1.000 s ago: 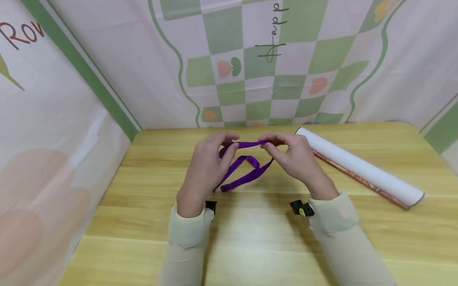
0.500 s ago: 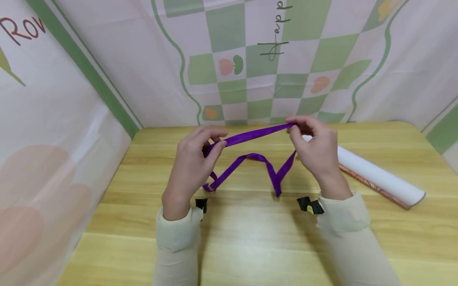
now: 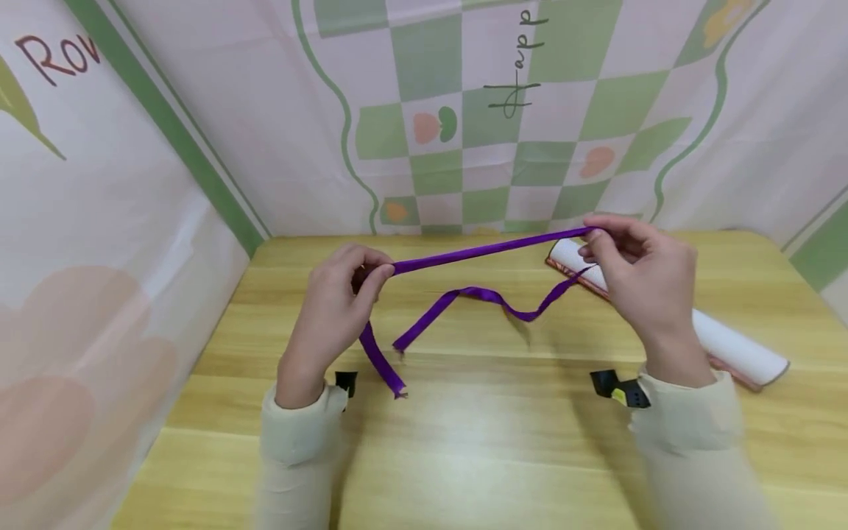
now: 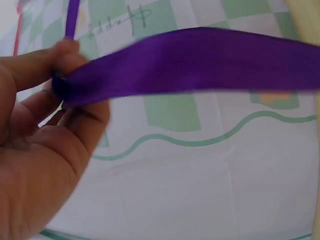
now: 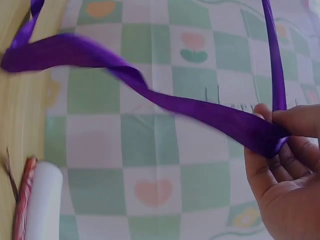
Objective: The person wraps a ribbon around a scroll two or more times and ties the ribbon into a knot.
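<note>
Spread wider apart than before, pinching narrow purple satiny ribbon (image 3: 493, 250) in left hand (image 3: 327, 305) and right hand (image 3: 652, 287). Stretched taut between, from left toward nearly three o'clock.

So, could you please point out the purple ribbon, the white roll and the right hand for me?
Purple ribbon (image 3: 491, 250): head view, on its straight upper stretch.
White roll (image 3: 737, 340): head view, on its white nearer part.
Right hand (image 3: 649, 281): head view, on its middle.

My right hand (image 3: 652, 287) hides part of the white paper roll (image 3: 738, 346) at three o'clock. My left hand (image 3: 324, 313) covers some purple satin ribbon (image 3: 493, 250); at seven, its beige cloth sleeve (image 3: 298, 438) is cut off.
</note>
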Available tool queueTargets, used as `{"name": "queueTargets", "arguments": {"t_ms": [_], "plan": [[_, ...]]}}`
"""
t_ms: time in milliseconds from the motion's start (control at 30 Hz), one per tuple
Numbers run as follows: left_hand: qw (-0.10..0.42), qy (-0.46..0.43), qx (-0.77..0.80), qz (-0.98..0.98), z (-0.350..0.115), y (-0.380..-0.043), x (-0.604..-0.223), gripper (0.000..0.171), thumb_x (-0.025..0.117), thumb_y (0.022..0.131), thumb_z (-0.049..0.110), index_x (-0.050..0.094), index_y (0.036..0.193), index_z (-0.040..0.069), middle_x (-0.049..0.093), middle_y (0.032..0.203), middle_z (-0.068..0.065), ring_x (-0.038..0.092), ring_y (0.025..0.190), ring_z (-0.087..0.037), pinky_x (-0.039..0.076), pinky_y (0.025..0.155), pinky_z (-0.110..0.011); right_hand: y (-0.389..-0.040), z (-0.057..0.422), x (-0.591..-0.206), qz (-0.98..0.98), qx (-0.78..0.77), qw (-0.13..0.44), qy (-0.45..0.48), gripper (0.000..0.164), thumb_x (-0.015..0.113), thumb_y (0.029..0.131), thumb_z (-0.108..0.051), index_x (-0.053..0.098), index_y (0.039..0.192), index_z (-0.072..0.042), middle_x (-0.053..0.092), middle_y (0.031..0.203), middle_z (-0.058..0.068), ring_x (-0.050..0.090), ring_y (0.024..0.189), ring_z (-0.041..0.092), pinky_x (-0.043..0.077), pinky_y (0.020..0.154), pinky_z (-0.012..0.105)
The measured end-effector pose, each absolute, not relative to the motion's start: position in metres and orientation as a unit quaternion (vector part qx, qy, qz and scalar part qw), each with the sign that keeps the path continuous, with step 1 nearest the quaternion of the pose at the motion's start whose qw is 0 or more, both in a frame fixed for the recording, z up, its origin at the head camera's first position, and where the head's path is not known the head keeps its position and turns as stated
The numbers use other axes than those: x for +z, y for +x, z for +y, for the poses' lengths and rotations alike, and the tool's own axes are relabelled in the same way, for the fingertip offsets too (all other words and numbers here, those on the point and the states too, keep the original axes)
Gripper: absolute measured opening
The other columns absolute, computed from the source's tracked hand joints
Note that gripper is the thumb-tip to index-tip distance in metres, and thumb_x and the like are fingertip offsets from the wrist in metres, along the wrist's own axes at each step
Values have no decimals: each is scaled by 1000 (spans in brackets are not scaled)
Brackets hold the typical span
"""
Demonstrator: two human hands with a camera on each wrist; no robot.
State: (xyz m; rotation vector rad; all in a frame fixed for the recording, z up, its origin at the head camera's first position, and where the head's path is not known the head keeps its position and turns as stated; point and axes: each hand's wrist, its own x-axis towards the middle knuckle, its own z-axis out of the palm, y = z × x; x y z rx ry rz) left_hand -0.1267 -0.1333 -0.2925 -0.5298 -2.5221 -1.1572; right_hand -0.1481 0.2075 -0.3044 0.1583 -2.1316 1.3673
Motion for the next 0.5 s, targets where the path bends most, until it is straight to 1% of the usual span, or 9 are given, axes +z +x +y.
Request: {"name": "queueTargets", "arguments": {"t_ms": [100, 300, 400, 467, 500], "plan": [[162, -193, -395, -883, -141, -127, -293, 15, 65, 105, 16, 74, 109, 3, 60, 87, -8, 49, 68, -19, 41, 61, -26, -144, 223, -303, -815, 499, 293, 37, 19, 69, 99, -5, 78, 111, 7, 70, 84, -32, 68, 72, -11, 54, 73, 4], [175, -193, -359, -896, -162, -126, -291, 15, 64, 106, 15, 72, 110, 3, 60, 88, -8, 50, 68, -18, 42, 61, -26, -133, 246, -298, -848, 441, 294, 8, 20, 68, 99, -9, 79, 109, 4, 63, 80, -43, 65, 68, -18, 50, 70, 1], [194, -183, -342, -901, -176, -126, -293, 15, 62, 107, 13, 71, 109, 1, 62, 88, -10, 50, 69, -18, 42, 62, -25, -126, 259, -293, -864, 410, 290, -27, 23, 65, 100, -9, 79, 112, 4, 57, 79, -47, 60, 67, -22, 47, 67, -2], [216, -171, -335, -901, -184, -125, -295, 15, 61, 107, 12, 70, 109, -1, 63, 87, -11, 50, 69, -17, 41, 62, -23, -122, 272, -291, -878, 377, 290, -61, 26, 61, 101, -11, 77, 116, 4, 51, 78, -51, 54, 67, -26, 44, 66, -4], [232, -162, -331, -900, -189, -124, -296, 15, 62, 107, 11, 70, 109, -1, 64, 87, -12, 50, 68, -17, 41, 62, -21, -119, 279, -290, -880, 372, 286, -77, 25, 60, 102, -11, 79, 114, -2, 50, 77, -52, 52, 66, -26, 43, 65, -4]]}}
